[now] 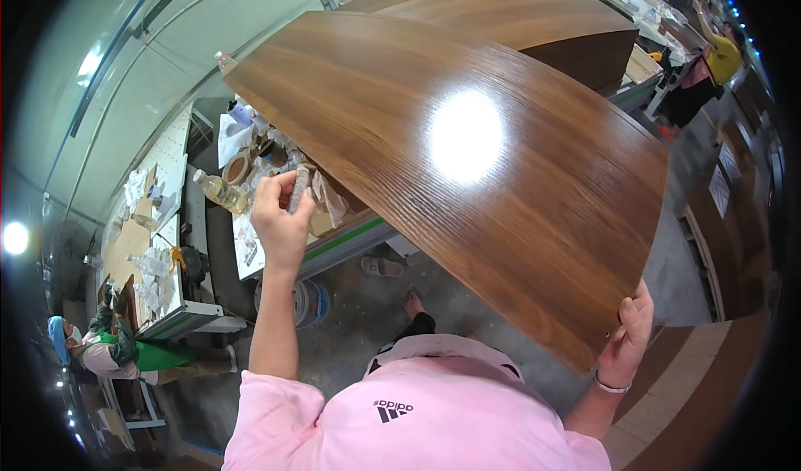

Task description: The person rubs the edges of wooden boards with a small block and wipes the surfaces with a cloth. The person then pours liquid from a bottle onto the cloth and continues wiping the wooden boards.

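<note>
Your right hand (632, 333), lower right of frame, is clamped on the near corner of the panel (467, 162). Your left hand (279, 212), centre left, is closed around a pale roll (299, 187) beside the panel's left edge. The panel hangs tilted across the frame's centre above the worktop (250, 250). Judged step: carrying or turning the panel. Next calls for a second grip on its left edge.

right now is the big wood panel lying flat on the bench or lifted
Lifted and tilted: the wood panel is held by the right hand at its near corner and the left hand at its edge.
</note>
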`<state>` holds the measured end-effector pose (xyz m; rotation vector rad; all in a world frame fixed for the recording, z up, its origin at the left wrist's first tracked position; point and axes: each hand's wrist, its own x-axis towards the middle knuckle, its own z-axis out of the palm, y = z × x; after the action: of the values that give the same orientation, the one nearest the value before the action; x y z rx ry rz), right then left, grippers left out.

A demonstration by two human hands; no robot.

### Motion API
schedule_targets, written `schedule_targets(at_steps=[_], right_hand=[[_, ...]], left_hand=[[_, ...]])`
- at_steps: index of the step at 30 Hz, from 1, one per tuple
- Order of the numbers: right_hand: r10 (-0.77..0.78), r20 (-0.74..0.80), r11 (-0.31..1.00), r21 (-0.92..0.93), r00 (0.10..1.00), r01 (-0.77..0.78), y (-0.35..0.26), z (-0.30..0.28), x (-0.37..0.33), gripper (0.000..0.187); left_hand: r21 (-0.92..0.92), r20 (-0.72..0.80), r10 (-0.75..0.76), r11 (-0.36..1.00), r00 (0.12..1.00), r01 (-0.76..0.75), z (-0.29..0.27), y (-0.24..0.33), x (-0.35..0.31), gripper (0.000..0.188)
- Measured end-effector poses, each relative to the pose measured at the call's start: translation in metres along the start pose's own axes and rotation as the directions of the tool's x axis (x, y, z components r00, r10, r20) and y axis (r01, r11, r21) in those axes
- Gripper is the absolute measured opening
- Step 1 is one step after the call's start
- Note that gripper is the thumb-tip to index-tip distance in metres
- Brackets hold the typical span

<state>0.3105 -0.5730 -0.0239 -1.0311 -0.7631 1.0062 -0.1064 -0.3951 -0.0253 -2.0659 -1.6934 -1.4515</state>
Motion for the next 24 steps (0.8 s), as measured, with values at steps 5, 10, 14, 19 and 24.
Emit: schedule_targets(at_steps=[5, 10, 14, 19, 24], right_hand=[[0.0, 0.02, 1.0, -0.001, 1.0, 0.0, 0.005, -0.001, 0.003, 0.069], [-0.026, -0.015, 0.997, -0.067, 1.0, 0.025, 0.003, 0.002, -0.002, 0.067], [-0.048, 0.019, 0.997, -0.053, 0.999, 0.049, 0.004, 0.001, 0.0, 0.066], [-0.071, 0.007, 0.995, -0.062, 0.997, 0.072, 0.002, 0.006, -0.001, 0.064], [-0.02, -0.047, 0.999, -0.035, 0.999, 0.019, 0.002, 0.004, -0.004, 0.064]], left_hand=[[-0.037, 0.098, 0.422, 0.907, 0.901, -0.42, 0.003, 0.042, 0.001, 0.026], [0.231, -0.043, 0.118, 0.967, 0.992, -0.105, -0.002, -0.066, 0.052, 0.024], [0.078, 0.104, 0.408, 0.906, 0.907, -0.416, 0.007, -0.009, 0.039, 0.023], [0.263, -0.059, 0.068, 0.964, 0.996, -0.05, -0.001, -0.109, 0.076, 0.023], [-0.018, 0.005, 0.067, 0.998, 0.998, -0.067, 0.01, -0.048, 0.05, 0.022]])
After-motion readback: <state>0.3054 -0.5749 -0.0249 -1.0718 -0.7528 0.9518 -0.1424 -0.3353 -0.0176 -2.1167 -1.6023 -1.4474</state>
